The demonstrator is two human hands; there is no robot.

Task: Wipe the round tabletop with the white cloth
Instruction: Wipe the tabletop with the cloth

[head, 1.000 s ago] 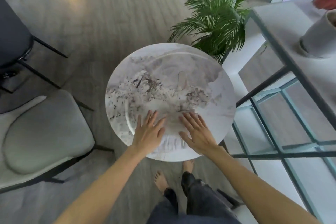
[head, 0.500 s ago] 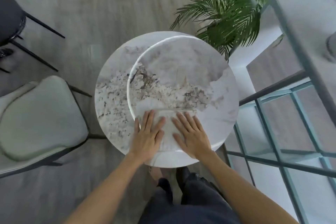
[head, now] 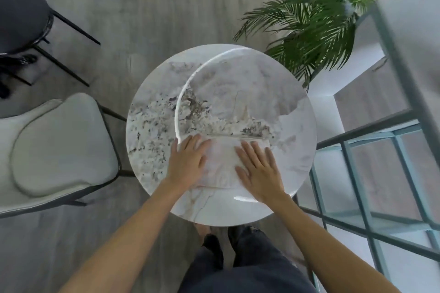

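Both hands, left hand (head: 188, 164) and right hand (head: 258, 170), lay flat, no grip closed, pressing white cloth (head: 222, 162) on marble round counter (head: 152, 126).

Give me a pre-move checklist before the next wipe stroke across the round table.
1. Left hand flat on the white cloth: ok.
2. Right hand flat on the cloth: ok.
3. Cloth spread flat, not bunched: ok.
4. Far part of the round tabletop free of objects in the stroke path: ok.
5. Plant fronds clear of the tabletop's far right edge: cannot tell.
6. Cloth damp enough: cannot tell.
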